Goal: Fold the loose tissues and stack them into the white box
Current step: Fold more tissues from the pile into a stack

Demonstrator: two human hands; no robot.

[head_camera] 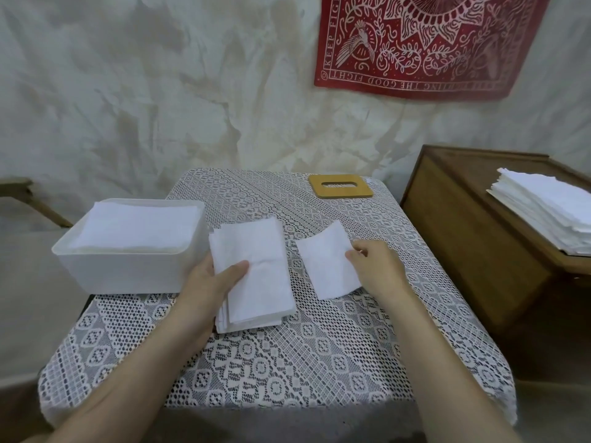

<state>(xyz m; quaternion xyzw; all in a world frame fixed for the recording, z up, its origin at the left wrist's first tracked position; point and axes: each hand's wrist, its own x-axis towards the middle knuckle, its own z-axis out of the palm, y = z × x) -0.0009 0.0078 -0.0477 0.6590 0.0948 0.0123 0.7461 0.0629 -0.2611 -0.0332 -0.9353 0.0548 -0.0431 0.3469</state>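
A white box (105, 274) stands at the table's left, with folded tissues (140, 228) stacked inside almost to its rim. Right beside it lies a small stack of folded tissues (256, 282). My left hand (208, 282) grips this stack at its left edge, thumb lying across the top. To the right, a single folded tissue (326, 263) lies flat on the lace cloth. My right hand (377, 266) pinches its right edge with curled fingers.
A wooden box lid (340, 186) with a slot lies at the table's far edge. On the wooden cabinet (473, 244) to the right sits a tall pile of loose tissues (543, 209). A red cloth (428, 43) hangs on the wall.
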